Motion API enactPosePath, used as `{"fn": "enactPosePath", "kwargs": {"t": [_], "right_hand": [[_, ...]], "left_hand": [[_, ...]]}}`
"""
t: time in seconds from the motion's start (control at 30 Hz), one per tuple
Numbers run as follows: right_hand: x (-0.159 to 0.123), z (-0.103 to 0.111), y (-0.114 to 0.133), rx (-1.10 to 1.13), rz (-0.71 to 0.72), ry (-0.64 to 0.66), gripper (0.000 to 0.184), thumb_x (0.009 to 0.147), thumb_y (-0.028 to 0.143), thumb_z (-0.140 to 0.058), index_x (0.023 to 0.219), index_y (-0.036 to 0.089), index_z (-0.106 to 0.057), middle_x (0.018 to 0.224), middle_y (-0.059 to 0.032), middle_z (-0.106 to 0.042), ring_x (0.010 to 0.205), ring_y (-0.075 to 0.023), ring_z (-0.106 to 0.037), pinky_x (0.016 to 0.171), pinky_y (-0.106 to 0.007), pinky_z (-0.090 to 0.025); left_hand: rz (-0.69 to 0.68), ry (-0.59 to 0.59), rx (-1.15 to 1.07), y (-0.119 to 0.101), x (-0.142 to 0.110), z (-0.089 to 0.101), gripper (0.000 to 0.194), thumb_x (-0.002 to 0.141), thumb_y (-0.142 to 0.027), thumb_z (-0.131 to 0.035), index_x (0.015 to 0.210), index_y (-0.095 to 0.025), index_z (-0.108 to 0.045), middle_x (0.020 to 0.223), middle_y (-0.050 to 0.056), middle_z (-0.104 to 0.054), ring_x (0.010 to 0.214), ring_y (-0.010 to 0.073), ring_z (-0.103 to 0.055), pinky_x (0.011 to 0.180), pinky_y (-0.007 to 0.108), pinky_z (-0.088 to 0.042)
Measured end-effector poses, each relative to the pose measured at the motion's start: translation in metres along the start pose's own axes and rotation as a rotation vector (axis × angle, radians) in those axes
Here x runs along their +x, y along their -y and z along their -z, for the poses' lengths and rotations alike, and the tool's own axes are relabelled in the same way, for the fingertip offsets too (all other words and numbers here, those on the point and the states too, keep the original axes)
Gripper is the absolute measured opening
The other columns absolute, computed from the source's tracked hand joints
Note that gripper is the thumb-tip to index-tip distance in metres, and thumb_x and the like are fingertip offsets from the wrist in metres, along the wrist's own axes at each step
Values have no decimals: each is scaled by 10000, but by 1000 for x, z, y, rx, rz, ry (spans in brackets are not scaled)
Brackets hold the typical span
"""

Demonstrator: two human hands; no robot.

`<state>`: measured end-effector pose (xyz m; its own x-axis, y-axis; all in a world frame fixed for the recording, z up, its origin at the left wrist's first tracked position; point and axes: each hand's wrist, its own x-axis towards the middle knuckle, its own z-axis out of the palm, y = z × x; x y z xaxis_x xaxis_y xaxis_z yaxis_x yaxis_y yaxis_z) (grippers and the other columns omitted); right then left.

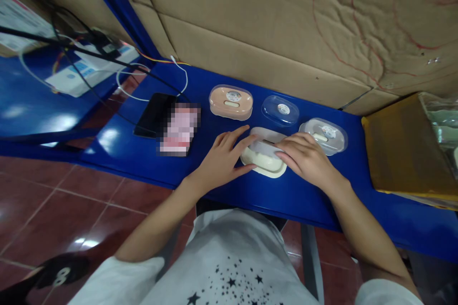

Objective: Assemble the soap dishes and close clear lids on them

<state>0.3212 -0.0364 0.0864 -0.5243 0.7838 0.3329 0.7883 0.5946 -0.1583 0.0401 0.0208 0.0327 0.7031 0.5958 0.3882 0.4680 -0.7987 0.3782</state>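
Note:
In front of me sits a cream oval box (266, 167) with an open tray. A pale greyish-white oval lid (263, 133) with a dark slot is tilted over its far side. My right hand (307, 155) pinches the lid at its right end, thumb on the near edge and fingers on top. My left hand (227, 155) has its fingers spread at the left end; the index finger touches the lid and the thumb reaches the box's near rim. Just behind lies a clear plastic cover (277, 110) with a round sticker.
A peach box under a clear cover (231, 103) stands back left; a similar grey box (325, 138) is by my right hand. Left lie a black phone (152, 114) and a blurred pink item (181, 128). A cardboard carton (397, 147) is at the right on the blue table (229, 195).

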Motion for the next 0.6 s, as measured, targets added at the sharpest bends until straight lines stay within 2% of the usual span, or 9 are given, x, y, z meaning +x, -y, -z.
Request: {"fn": "enactPosePath", "kwargs": {"t": [0.13,0.23,0.3,0.37,0.47,0.6], "right_hand": [[1,-11,-14,-67,-68,-2,248,1113,327,-573,1224,195,-751,1140,-83,-842,1084,-276,-761,966,-440,-496],[1,-23,-18,-116,-123,-5,276,1112,348,-575,1265,191,-742,1211,-91,-831,1156,-292,-747,995,-460,-478],[0,-31,-18,-131,-137,-12,285,1109,359,-580,1268,187,-744,1239,-92,-825,1189,-300,-739,1011,-468,-472],[-1,-35,-17,-134,-139,-16,289,1107,372,-583,1257,191,-751,1258,-92,-820,1203,-305,-735,1029,-476,-470],[3,-33,-15,-106,-144,-41,300,1104,392,-584,1257,198,-754,1288,-100,-809,1225,-308,-727,1046,-479,-481],[31,-24,-11,-49,-140,-29,328,1107,384,-557,1339,222,-723,1351,-111,-780,1280,-318,-695,1071,-493,-488]], "left_hand": [[-40,38,36,-13,-13,-1,380,1037,-414,-697,1352,-206,-654,1597,206,-519,1510,386,-488,1258,630,-368],[-68,109,43,-24,-24,-1,170,1055,-341,-670,1182,-233,-698,1582,169,-542,1526,369,-470,1278,664,-315],[-75,124,33,-29,-29,1,102,1069,-323,-647,1094,-238,-698,1554,141,-576,1516,348,-483,1292,670,-274],[-72,117,33,-31,-31,3,100,1078,-319,-632,1073,-237,-689,1527,128,-605,1496,330,-506,1299,665,-254],[-64,74,73,-31,-29,3,125,1083,-310,-622,1165,-236,-680,1505,135,-626,1454,324,-547,1288,652,-279],[27,-16,144,-31,-23,-2,329,1068,-342,-643,1370,-215,-617,1521,183,-605,1407,360,-577,1223,640,-374]]}}
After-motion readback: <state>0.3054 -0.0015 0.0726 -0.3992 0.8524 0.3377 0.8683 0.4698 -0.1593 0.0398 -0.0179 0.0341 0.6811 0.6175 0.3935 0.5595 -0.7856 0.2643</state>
